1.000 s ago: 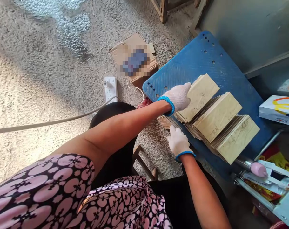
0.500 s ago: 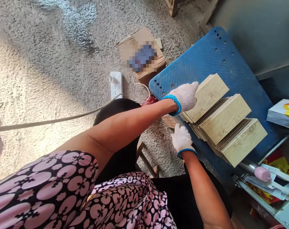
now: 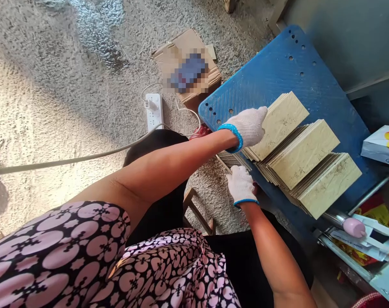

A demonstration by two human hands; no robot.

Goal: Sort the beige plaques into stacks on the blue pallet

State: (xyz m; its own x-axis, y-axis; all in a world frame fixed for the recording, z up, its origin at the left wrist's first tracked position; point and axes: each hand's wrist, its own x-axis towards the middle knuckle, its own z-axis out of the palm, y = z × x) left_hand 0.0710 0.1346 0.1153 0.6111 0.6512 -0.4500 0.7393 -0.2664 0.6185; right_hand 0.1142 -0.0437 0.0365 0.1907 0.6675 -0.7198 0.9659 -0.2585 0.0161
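Touching fanned tiles [image 3: 303, 154] on a blue board [image 3: 287, 64], gloved hands apart.

Three overlapping stacks of cream tiles lean in a row on the board, their edges fanned. The left hand [image 3: 246, 127], in a white knit glove with a blue band at the wrist, lies flat against the edge of the nearest stack. The right hand [image 3: 241, 185], gloved alike, sits just below at a smaller pile [image 3: 233, 160] of brown-backed tiles by the board's edge; whether it grips them, I cannot tell. A power strip [image 3: 154, 112] lies on the concrete floor nearby.
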